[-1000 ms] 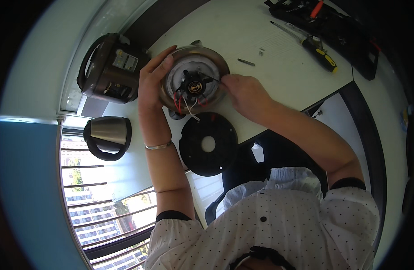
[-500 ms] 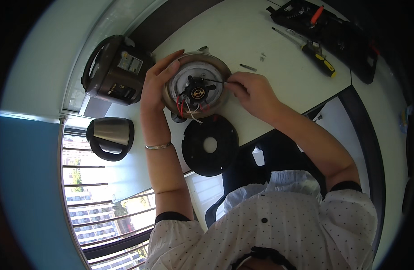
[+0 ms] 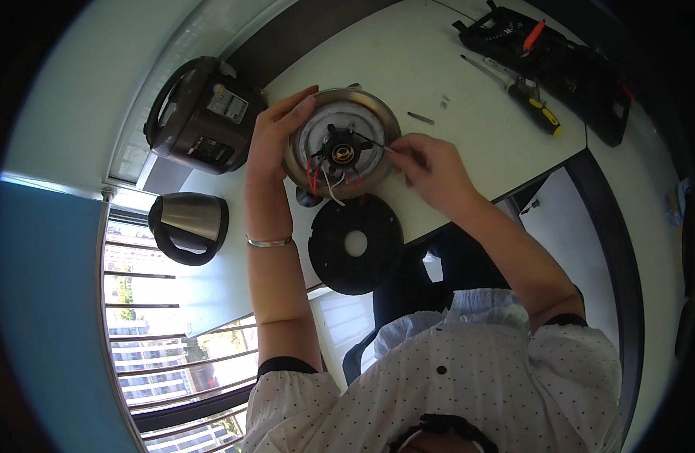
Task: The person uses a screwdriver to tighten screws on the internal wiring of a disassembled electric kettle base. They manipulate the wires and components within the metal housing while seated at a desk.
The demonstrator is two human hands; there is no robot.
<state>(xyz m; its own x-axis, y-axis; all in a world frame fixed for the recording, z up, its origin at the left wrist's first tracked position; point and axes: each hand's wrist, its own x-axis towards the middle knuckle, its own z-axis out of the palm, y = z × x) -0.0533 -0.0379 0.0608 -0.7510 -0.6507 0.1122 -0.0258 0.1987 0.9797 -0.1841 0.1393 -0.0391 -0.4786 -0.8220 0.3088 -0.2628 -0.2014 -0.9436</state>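
Metal pot [image 3: 368, 181]: on the bench [image 3: 476, 147], between the 2 hands, underside facing up; presumably set this way to expose the base.
Black round part [image 3: 342, 154]: at the middle of that base, red wires [image 3: 314, 178] and a white wire [image 3: 331, 193] trailing toward the person.
Left hand [image 3: 278, 140]: partly closed, gripping the pot's left side, thumb over the rim; likely steadies it against the other hand's push.
Right hand [image 3: 430, 167]: thumb and finger pinched on 1 thin dark rod [image 3: 375, 143]; probably a light grip for fine control.
Rod tip: beside the black part, near its upper right; contact cannot be told.
Black disc [image 3: 334, 253]: flat, centre hole, close by the pot on the near side; perhaps kept within reach yet clear of the base.
Short metal bit [image 3: 420, 118]: loose, right of the pot.
Screwdriver [image 3: 537, 109]: yellow and black handle, beside the open tool case [image 3: 589, 87], away from the working hands.
Kettle [image 3: 189, 215] and cooker [image 3: 211, 117]: off left, apparently out of the way.
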